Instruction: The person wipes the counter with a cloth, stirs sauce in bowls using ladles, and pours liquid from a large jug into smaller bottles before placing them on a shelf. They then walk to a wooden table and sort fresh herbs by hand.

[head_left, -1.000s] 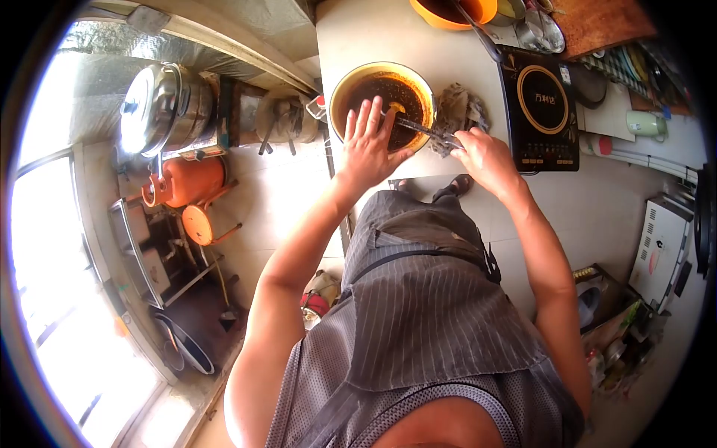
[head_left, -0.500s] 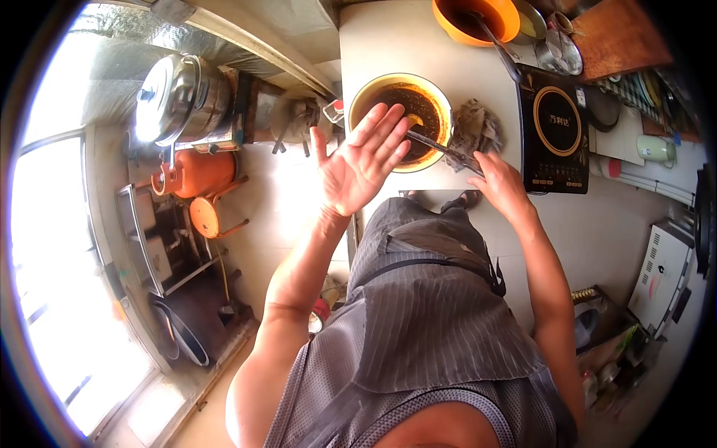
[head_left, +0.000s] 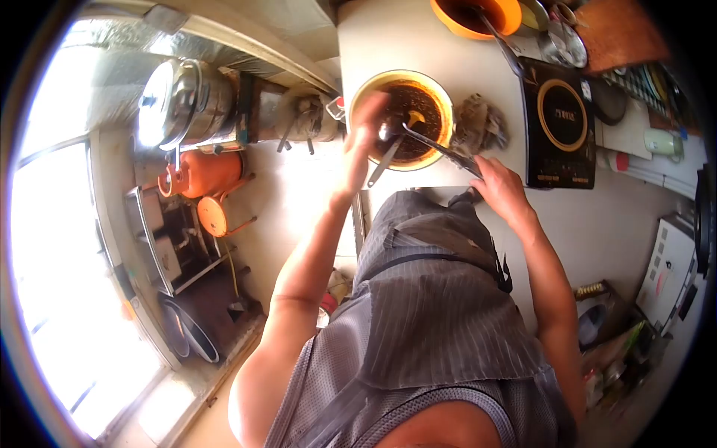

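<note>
A yellow-rimmed basin (head_left: 449, 119) holds dark brown, oily sauce, with a small yellowish patch near its middle. My right hand (head_left: 499, 185) is closed round the dark handle of a metal ladle (head_left: 437, 146), whose bowl end is over the sauce. A second utensil with a grey handle (head_left: 384, 163) slants across the near rim, its other end hidden. Over the basin's left rim, my left hand (head_left: 364, 138) is smeared by motion, so its fingers do not show clearly. A crumpled grey cloth (head_left: 479, 125) lies right of the basin.
A black induction cooker (head_left: 560, 123) stands to the right on the white counter (head_left: 403, 45). Behind is an orange bowl (head_left: 448, 16) of dark liquid with a utensil in it. A steel pot (head_left: 183, 104), orange gas cylinder (head_left: 205, 173) and orange stool (head_left: 213, 216) are at left.
My left hand, palm up with fingers spread before, has turned and moved left off the basin's middle. The ladle's bowl and the grey handle now show. My right hand has hardly moved.
</note>
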{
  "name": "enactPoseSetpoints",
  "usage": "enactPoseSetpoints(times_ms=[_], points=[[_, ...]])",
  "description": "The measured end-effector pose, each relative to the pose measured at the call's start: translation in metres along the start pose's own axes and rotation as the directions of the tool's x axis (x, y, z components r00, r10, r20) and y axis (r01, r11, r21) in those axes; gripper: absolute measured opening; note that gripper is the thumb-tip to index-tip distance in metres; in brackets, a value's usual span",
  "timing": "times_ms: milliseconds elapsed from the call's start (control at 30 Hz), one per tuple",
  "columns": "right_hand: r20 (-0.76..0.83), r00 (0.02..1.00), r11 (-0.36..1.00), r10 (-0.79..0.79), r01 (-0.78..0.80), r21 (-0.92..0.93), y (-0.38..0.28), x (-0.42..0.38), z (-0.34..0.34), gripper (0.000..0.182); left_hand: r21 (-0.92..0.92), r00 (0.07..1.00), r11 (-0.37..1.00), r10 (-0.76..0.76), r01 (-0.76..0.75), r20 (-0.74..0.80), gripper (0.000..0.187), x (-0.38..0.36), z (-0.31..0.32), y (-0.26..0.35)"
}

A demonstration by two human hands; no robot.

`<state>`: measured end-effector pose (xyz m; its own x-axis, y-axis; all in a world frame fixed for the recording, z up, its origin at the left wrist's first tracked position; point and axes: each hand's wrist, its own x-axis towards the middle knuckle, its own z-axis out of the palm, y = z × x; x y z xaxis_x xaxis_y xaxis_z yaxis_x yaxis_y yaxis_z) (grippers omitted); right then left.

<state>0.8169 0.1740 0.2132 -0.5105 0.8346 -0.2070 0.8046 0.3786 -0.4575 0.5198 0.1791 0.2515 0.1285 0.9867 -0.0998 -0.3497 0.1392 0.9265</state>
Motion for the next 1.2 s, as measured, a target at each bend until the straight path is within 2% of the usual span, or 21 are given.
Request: enactPoseSetpoints(times_ms=[33,67,100,133,167,233,300,367,567,700,767,833,867,900,967,1000,1033,1067,1100,1133,1200], points=[[0.002,1.0,1.0,0.021,-0.021,-0.001,-0.003,-0.003,0.0,0.047,0.423,0.986,0.904,0.117,-0.057,-0.117,0.1,0.007,-0.008,-0.008],[-0.016,1.0,1.0,0.002,-0.002,-0.022,-0.006,-0.003,-0.001,0.043,0.764,0.945,0.644,0.232,0.029,-0.231,0.099,0.014,-0.017,-0.016],[-0.038,0.999,0.999,-0.019,0.018,-0.044,-0.009,-0.002,-0.001,0.04,0.947,0.89,0.298,0.392,0.118,-0.234,0.099,0.022,-0.034,-0.039],[-0.031,0.999,0.998,-0.015,0.013,-0.065,-0.014,-0.001,-0.002,0.037,0.918,0.896,0.358,0.332,0.17,-0.296,0.103,0.028,-0.033,-0.045],[-0.03,1.0,0.998,0.0,-0.002,-0.063,-0.015,-0.003,0.0,0.037,0.916,0.905,0.305,0.252,0.262,-0.342,0.107,0.031,-0.029,-0.054],[-0.079,0.996,0.998,-0.028,0.023,-0.066,-0.016,-0.004,0.003,0.035,0.974,0.948,0.106,0.227,0.201,-0.221,0.105,0.03,-0.017,-0.072],[-0.069,0.997,0.997,-0.022,0.017,-0.07,-0.017,-0.002,0.001,0.033,0.974,0.959,0.094,0.178,0.206,-0.22,0.1,0.027,-0.009,-0.086],[-0.002,0.999,0.998,0.055,-0.055,-0.03,-0.019,-0.004,0.002,0.035,0.978,0.966,0.008,0.155,0.21,-0.209,0.096,0.025,-0.007,-0.098],[-0.003,0.995,0.992,0.102,-0.102,-0.068,-0.025,-0.005,0.006,0.033,0.978,0.966,0.072,0.161,0.195,-0.204,0.086,0.022,-0.005,-0.112],[-0.024,0.996,0.994,0.084,-0.085,-0.07,-0.021,-0.005,0.009,0.032,0.985,0.982,0.083,0.102,0.153,-0.162,0.086,0.014,-0.009,-0.098],[-0.063,0.995,0.995,0.079,-0.082,-0.062,-0.019,-0.006,0.011,0.033,0.989,0.984,0.081,0.123,0.123,-0.132,0.089,0.007,-0.009,-0.084],[-0.086,0.994,0.995,0.063,-0.069,-0.068,-0.018,-0.004,0.011,0.032,0.991,0.973,0.113,0.215,0.066,-0.089,0.091,0.013,-0.005,-0.065],[-0.091,0.995,0.996,0.04,-0.047,-0.077,-0.018,-0.006,0.01,0.03,0.984,0.96,0.177,0.276,-0.01,-0.04,0.089,0.018,0.002,-0.057],[-0.087,0.996,0.995,0.035,-0.043,-0.09,-0.016,-0.008,0.013,0.037,0.968,0.926,0.204,0.374,-0.145,0.06,0.078,0.03,0.012,-0.051],[-0.075,0.996,0.993,0.04,-0.048,-0.106,-0.011,-0.01,0.019,0.041,0.961,0.947,0.16,0.269,-0.224,0.176,0.062,0.054,0.044,-0.041],[-0.053,0.997,0.994,0.064,-0.068,-0.081,-0.01,-0.012,0.02,0.05,0.931,0.926,0.168,0.258,-0.324,0.275,0.05,0.071,0.058,-0.049],[-0.059,0.996,0.993,0.068,-0.073,-0.089,-0.008,-0.014,0.022,0.05,0.902,0.918,0.193,0.172,-0.387,0.357,0.049,0.088,0.072,-0.059],[-0.039,0.996,0.992,0.082,-0.086,-0.089,-0.007,-0.015,0.025,0.054,0.915,0.925,0.136,0.041,-0.38,0.378,0.046,0.105,0.088,-0.077],[-0.019,0.995,0.991,0.095,-0.096,-0.088,-0.005,-0.015,0.027,0.058,0.92,0.907,-0.008,-0.171,-0.391,0.384,0.05,0.122,0.104,-0.091],[-0.028,0.996,0.995,0.08,-0.081,-0.062,-0.003,-0.017,0.03,0.064,0.893,0.883,-0.132,-0.268,-0.43,0.385,0.056,0.132,0.122,-0.1],[-0.047,0.996,0.997,0.076,-0.078,-0.03,-0.004,-0.02,0.031,0.064,0.824,0.824,-0.291,-0.467,-0.487,0.322,0.059,0.159,0.145,-0.123]])
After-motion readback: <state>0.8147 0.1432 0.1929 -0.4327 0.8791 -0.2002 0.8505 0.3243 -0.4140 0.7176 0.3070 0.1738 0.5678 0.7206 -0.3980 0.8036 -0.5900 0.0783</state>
